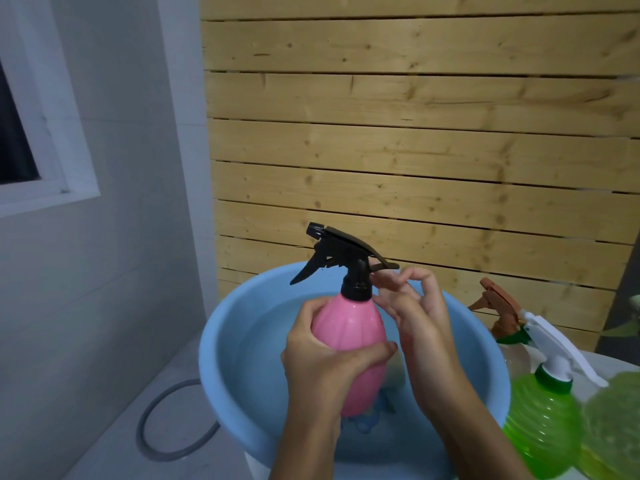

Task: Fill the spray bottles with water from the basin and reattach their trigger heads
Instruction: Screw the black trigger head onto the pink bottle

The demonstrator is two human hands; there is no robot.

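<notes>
A pink spray bottle point(349, 327) with a black trigger head point(341, 256) stands upright above the blue basin point(221, 344), which holds water. My left hand point(322, 358) grips the pink body from the left, thumb across its front. My right hand point(412, 306) is just right of the black collar, fingers loosely curled beside the neck and under the rear of the trigger head; I cannot tell whether they pinch it.
To the right stand a green bottle point(543, 424) with a white trigger head point(557, 348), a bottle with a brown trigger head point(498, 303), and a green textured object point(616, 420). A grey hose ring point(162, 424) lies on the floor at left. A wooden slat wall rises behind.
</notes>
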